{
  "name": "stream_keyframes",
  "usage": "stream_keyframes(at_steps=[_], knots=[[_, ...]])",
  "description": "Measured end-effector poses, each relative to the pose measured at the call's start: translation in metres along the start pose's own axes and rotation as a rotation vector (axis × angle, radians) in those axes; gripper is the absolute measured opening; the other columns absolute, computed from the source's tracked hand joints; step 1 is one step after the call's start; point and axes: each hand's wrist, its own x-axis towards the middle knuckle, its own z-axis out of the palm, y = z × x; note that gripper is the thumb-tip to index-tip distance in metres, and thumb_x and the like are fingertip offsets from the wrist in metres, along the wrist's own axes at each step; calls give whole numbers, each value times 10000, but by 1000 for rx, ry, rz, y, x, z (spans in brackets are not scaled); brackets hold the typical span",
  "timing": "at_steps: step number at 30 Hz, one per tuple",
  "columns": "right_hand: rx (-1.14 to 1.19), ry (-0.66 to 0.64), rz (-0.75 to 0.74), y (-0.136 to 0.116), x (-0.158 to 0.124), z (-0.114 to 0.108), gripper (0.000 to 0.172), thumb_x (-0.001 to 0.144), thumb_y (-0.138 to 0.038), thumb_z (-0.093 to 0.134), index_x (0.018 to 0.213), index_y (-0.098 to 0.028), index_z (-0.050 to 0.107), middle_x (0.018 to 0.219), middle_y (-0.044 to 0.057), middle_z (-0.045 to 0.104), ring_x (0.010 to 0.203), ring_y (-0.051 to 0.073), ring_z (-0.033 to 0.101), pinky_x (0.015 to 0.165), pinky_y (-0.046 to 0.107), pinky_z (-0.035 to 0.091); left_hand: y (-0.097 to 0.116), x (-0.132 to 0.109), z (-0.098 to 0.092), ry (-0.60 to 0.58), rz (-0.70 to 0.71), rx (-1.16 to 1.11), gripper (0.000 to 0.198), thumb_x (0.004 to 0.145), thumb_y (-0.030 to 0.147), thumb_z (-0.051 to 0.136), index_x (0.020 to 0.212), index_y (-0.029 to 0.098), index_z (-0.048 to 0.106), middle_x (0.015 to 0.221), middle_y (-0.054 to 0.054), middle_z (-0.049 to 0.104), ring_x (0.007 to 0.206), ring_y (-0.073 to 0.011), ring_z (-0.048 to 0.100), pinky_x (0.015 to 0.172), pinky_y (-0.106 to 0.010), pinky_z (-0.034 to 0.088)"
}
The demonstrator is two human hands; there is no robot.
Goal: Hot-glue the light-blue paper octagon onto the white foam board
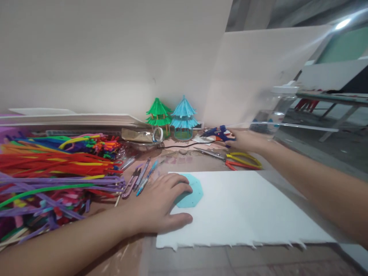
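My left hand (166, 203) lies with fingers spread on a white sheet (244, 207) with a ragged front edge. Its fingertips rest on a light-blue octagonal piece (195, 193) on that sheet. At the back right, my right hand (240, 141) is closed on the handle end of a blue glue gun (214, 133). A long clear glue stick (301, 126) sticks out behind the gun. Scissors (212, 154) with yellow and red handles lie just in front of it. My right fingers are partly hidden and blurred.
Two small pagoda models, one green (157, 109) and one blue (184, 109), stand by the wall. Colourful pipe cleaners (51, 165) heap up at left. Pens (147, 178) and pink thread snips (132, 184) lie beside a metal bowl (143, 145). A clear jar (280, 107) stands right.
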Motion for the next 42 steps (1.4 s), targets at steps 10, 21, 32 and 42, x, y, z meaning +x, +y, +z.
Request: stream_keyframes(at_steps=[10, 21, 32, 42], knots=[[356, -13, 197, -24, 23, 21, 138, 857, -218, 660, 906, -110, 731, 792, 112, 768, 730, 211, 712, 620, 257, 506, -4, -1, 5, 47, 35, 40, 476, 883, 442, 679, 1286, 203, 592, 1346, -150, 617, 1297, -367, 545, 1073, -573, 465], [698, 50, 130, -40, -25, -21, 264, 817, -74, 537, 993, -142, 721, 669, 31, 712, 683, 152, 694, 656, 217, 527, -4, 1, 3, 18, 29, 7, 476, 896, 399, 653, 1303, 160, 592, 1379, -169, 606, 1314, -370, 539, 1091, -606, 443], [860, -19, -199, -54, -110, -35, 357, 757, -556, 719, 876, -224, 661, 790, 43, 719, 577, 166, 602, 514, 295, 475, 22, 27, -7, -29, -102, 193, 450, 877, 524, 678, 1139, 158, 678, 1189, -158, 654, 1133, -388, 624, 953, -566, 519], [847, -81, -214, -42, -116, -29, 501, 752, -723, 707, 898, -243, 694, 910, 77, 760, 780, 242, 707, 735, 385, 586, 19, 29, -5, 54, -3, 316, 246, 932, 364, 567, 978, 164, 701, 957, -110, 720, 921, -327, 677, 875, -494, 512]])
